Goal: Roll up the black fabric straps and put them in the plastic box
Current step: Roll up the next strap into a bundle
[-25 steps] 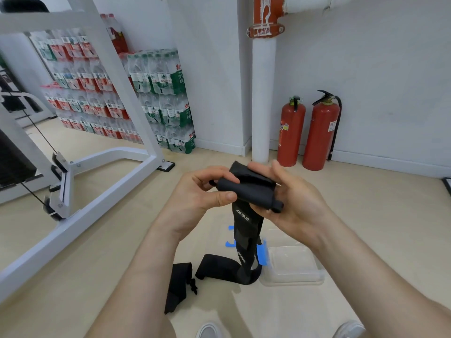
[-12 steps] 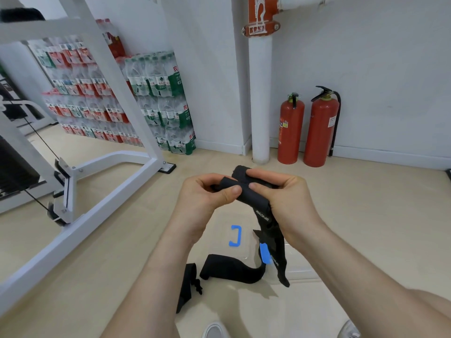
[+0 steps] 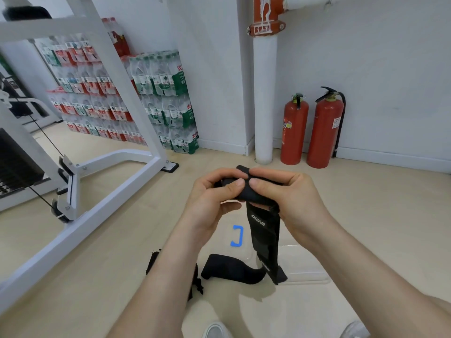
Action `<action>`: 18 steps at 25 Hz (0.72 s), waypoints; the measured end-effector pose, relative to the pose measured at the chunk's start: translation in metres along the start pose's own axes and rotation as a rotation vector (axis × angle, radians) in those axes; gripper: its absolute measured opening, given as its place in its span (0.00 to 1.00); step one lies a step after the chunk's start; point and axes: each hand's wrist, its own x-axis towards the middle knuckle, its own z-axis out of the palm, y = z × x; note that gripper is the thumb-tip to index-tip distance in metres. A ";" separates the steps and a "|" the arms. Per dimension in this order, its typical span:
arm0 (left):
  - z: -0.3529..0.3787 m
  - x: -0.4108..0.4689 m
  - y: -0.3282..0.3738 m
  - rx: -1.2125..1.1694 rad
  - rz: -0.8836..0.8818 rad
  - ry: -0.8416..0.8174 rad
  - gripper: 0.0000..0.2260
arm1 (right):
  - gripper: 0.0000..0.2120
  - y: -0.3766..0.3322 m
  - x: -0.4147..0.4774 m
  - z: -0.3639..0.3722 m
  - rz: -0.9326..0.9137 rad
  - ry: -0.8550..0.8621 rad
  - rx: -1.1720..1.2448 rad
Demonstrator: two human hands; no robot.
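Above plastic box [image 3: 308, 276] | left grip [image 3: 210, 200], right grip [image 3: 294, 197] hold strap [image 3: 264, 231] | thumbs [image 3: 238, 183] closer

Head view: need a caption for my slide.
Left hand and right hand grip a partly rolled black strap above the clear plastic box.

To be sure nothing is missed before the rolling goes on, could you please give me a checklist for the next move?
1. Grip: left hand and right hand both pinch the black strap at its rolled end: ok.
2. Strap fully rolled: its tail hangs unrolled: not ok.
3. Reach to the plastic box: on the floor under the hands: ok.
4. Box lid off: cannot tell.
5. Other straps rolled: a second strap lies unrolled by the box: not ok.
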 end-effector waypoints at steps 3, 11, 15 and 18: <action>-0.013 -0.002 0.006 0.076 0.067 -0.277 0.16 | 0.07 -0.005 0.000 -0.004 0.131 -0.045 0.172; -0.010 0.001 0.001 0.090 0.180 -0.056 0.09 | 0.16 -0.003 -0.004 -0.002 0.050 -0.160 0.057; -0.003 0.001 0.000 0.114 0.129 0.086 0.08 | 0.15 -0.005 -0.009 0.002 -0.074 -0.143 -0.123; 0.008 0.001 0.000 0.217 0.091 0.149 0.10 | 0.11 0.001 -0.007 0.005 -0.105 -0.018 -0.267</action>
